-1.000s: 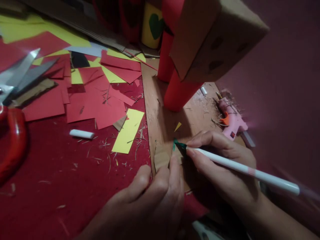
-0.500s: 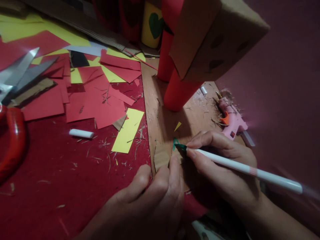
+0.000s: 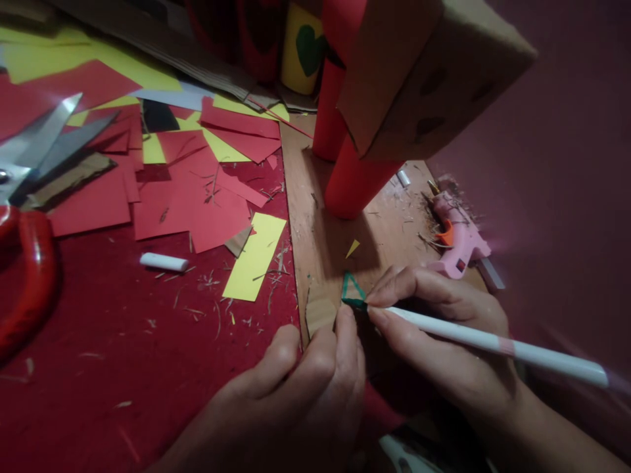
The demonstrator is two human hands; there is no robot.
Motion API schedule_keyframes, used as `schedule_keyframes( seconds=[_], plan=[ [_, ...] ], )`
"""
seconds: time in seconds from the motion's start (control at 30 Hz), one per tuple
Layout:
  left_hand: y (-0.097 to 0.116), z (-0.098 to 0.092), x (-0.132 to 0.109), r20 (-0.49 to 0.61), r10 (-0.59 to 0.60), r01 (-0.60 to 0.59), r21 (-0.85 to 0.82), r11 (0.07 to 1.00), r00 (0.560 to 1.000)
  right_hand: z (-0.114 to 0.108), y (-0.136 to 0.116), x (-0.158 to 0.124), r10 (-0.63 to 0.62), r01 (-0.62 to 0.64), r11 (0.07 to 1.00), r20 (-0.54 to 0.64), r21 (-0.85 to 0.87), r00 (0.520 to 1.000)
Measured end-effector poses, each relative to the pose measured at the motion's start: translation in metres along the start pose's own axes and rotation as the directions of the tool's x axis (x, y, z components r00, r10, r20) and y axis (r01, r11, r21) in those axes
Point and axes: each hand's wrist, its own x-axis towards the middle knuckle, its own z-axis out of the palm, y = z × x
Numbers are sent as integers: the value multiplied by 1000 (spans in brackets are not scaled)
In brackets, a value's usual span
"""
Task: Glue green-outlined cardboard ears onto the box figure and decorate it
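My right hand (image 3: 438, 315) pinches a white felt-tip marker (image 3: 453, 330) near its green tip. The tip touches the lower edge of a small cardboard piece (image 3: 351, 291) that bears a green triangle outline. From the left, my left hand (image 3: 305, 381) presses that piece down with a fingertip, its fingers curled together. Partly under those fingers lies another cardboard scrap (image 3: 320, 307). Beyond the marker tip is a tiny yellow paper sliver (image 3: 353, 248). All of this rests on a wooden board (image 3: 308, 230).
A cardboard box figure (image 3: 419, 85) stands on red tubes (image 3: 357, 187) at the board's back. The pink glue gun (image 3: 458, 240) lies right. On the red cloth (image 3: 162, 368) are red-handled scissors (image 3: 37, 263), a white marker cap (image 3: 164, 262), yellow paper (image 3: 254, 256) and red paper scraps (image 3: 197, 203).
The marker tip has moved down and slightly right. The green line has become a closed triangle outline. My left hand stays almost where it was; the whole view has shifted slightly.
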Motion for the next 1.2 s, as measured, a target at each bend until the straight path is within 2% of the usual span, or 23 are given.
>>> schedule_keyframes(
  seconds=[0.27, 0.53, 0.87, 1.0, 1.2],
  plan=[
    [0, -1, 0, -4, 9, -9, 14, 1000, 1000, 2, 5, -2, 31, -27, 998, -66, 51, 997],
    [-2, -2, 0, 1, 3, -3, -4, 1000, 1000, 0, 4, -1, 30, -31, 999, 17, 23, 999],
    [-1, -5, -1, 69, 27, -28, 18, 999, 997, 4, 4, -1, 68, -59, 991, -74, 117, 995],
    [-1, -5, -1, 75, 32, -33, 19, 999, 997, 3, 4, -1, 45, -41, 997, -62, 71, 997],
    [-2, -5, 0, 44, 22, -22, -5, 1000, 999, 0, 8, -2, 105, -97, 982, -40, 159, 994]
  ],
)
